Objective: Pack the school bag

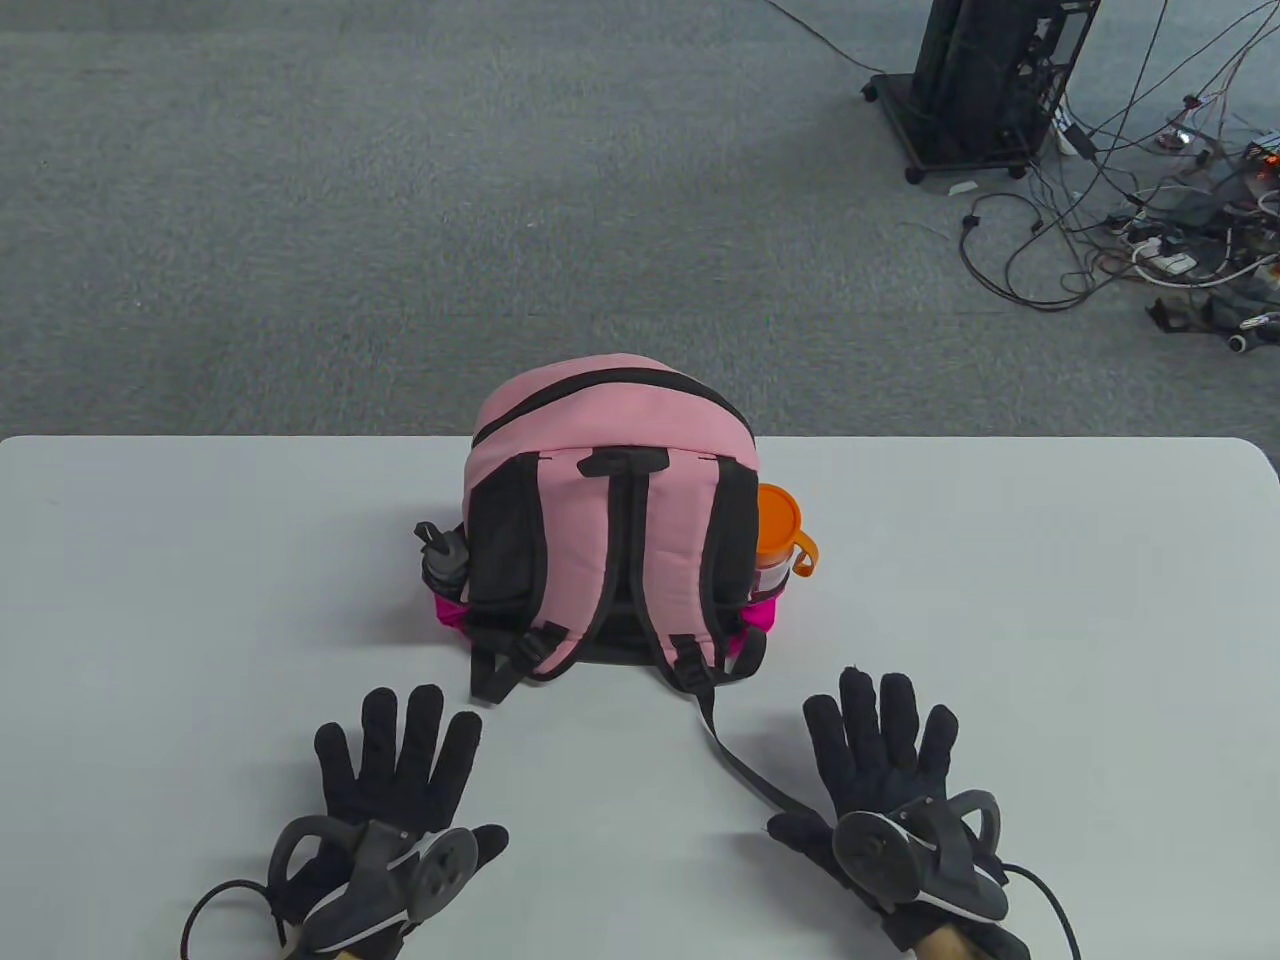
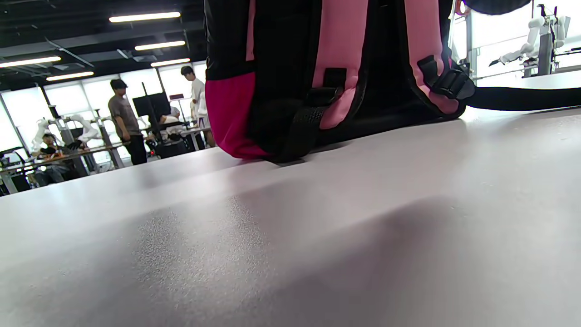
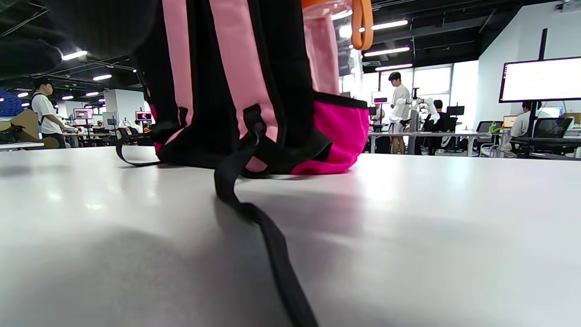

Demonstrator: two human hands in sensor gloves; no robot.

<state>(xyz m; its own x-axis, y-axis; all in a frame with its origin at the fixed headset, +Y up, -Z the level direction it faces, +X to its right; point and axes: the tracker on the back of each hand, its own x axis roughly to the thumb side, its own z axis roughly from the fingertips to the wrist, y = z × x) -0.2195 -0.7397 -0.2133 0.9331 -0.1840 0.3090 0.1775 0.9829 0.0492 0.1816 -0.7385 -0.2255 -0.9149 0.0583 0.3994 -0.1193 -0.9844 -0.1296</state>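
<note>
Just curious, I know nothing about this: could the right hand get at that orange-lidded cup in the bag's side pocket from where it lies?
Probably yes. The right hand lies flat, holding nothing, with bare table between it and the orange-lidded cup.

Backpack [image 1: 610, 520] stands upright mid-table [image 1: 1050, 620]. Bare surface lies left, right and in front of it. A loose black strap [image 1: 745, 770] trails across the front-right approach. Bottles occupy both side pockets: grey bottle [image 1: 445, 560] left, orange-lidded bottle [image 1: 780, 535] right.

Robotics lab — robot arms [image 2: 529, 43], monitors [image 3: 540, 79], workbenches [image 3: 426, 134].
</note>
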